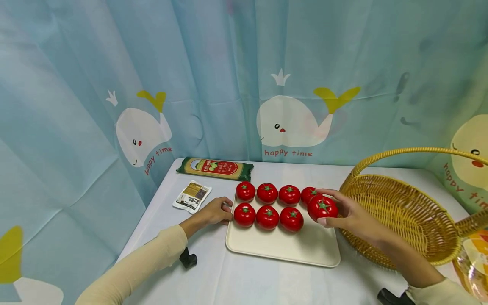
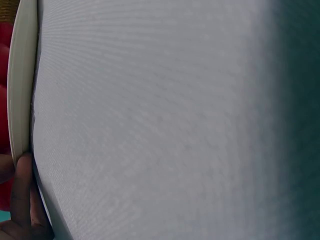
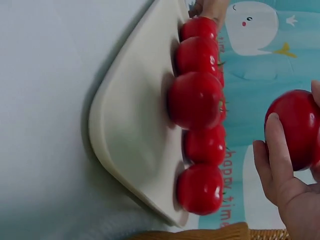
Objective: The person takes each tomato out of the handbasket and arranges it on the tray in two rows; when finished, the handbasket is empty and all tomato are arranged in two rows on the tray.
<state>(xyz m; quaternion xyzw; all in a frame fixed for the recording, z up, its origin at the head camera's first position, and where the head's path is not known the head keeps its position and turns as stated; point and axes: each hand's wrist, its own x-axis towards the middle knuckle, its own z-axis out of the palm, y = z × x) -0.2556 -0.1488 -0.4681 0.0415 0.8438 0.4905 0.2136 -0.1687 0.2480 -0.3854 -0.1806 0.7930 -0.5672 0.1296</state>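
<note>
Seven glossy red tomatoes (image 1: 267,205) already sat on the cream tray (image 1: 282,248) in two rows, four at the back and three in front, and the wicker basket (image 1: 400,216) at three o'clock of the tray showed nothing inside as far as the head view reached, so the filling of the tray looked nearly finished, with one open place left at the right end of the front row. The right hand (image 1: 348,214) had its fingers curled round an eighth tomato (image 1: 322,207), held just above that free spot. The left hand (image 1: 215,210) rested at the tray's nine o'clock edge, fingers relaxed and touching the rim. The tomatoes were smooth, shiny and alike, each with a green star-shaped calyx; the tray was a matte, rounded rectangle with a low lip; the basket was coarse yellow weave with an arched handle; the tablecloth (image 1: 244,284) was plain white.
</note>
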